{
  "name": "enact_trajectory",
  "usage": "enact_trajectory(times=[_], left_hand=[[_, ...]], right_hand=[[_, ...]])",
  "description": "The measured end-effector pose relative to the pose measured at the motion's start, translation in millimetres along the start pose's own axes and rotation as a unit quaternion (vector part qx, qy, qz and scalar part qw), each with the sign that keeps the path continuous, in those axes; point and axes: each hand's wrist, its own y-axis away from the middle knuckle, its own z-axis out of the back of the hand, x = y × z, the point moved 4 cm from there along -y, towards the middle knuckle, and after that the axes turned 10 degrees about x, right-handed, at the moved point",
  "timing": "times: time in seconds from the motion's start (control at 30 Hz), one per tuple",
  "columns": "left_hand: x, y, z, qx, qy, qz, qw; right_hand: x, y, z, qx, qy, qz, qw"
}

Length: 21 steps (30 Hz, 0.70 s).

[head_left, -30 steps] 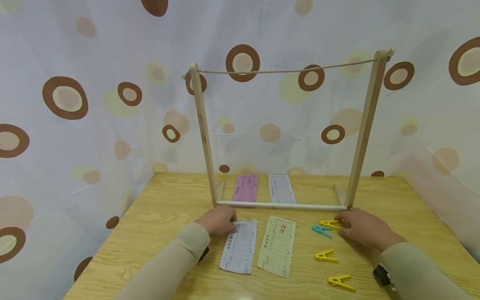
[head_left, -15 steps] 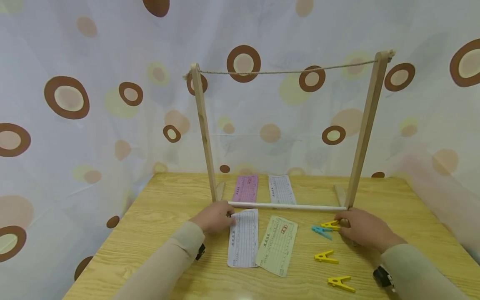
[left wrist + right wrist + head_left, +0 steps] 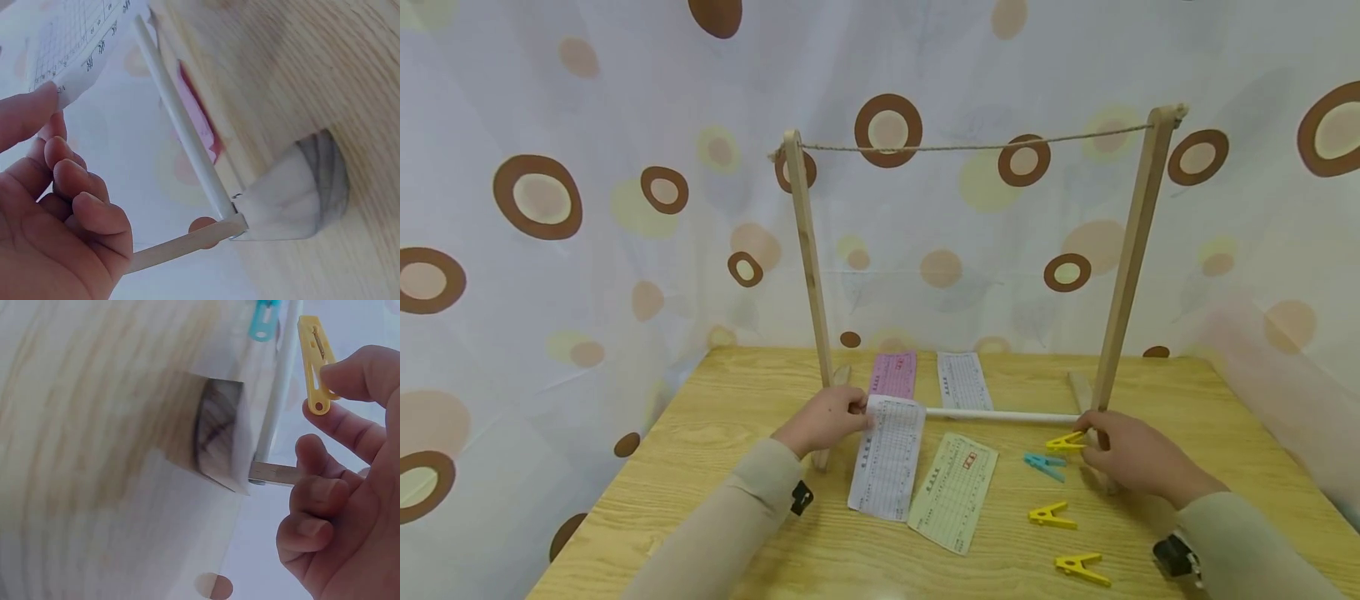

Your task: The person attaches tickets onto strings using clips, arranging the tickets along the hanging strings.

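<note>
- Fingers of my left hand [image 3: 823, 421] pinch the upper left corner of a white slip [image 3: 887, 458], held up in front of the white rod [image 3: 1011, 415].
- My right hand [image 3: 1142, 454] pinches a yellow clothespin [image 3: 312, 356] between thumb and forefinger, just beside the right wooden post [image 3: 1128, 275].
- Just beside the white slip, a green slip [image 3: 953, 493] lies on the surface [image 3: 760, 558].
- Near my right hand lie a blue clothespin [image 3: 1045, 465] and two more yellow clothespins [image 3: 1081, 567].
</note>
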Motion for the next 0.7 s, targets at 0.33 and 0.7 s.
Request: enact_trajectory(times=[0.33, 0.7], left_hand=[[-16.3, 6.8, 10.9, -0.03, -0.027, -0.024, 0.9989], [-38.8, 12.0, 27.5, -0.043, -0.047, -0.06, 0.9961]], right_hand=[[15, 11.6, 23, -0.054, -0.038, 0.036, 0.9972], [36, 23.2, 52, -0.098, -0.028, 0.056, 0.9932]])
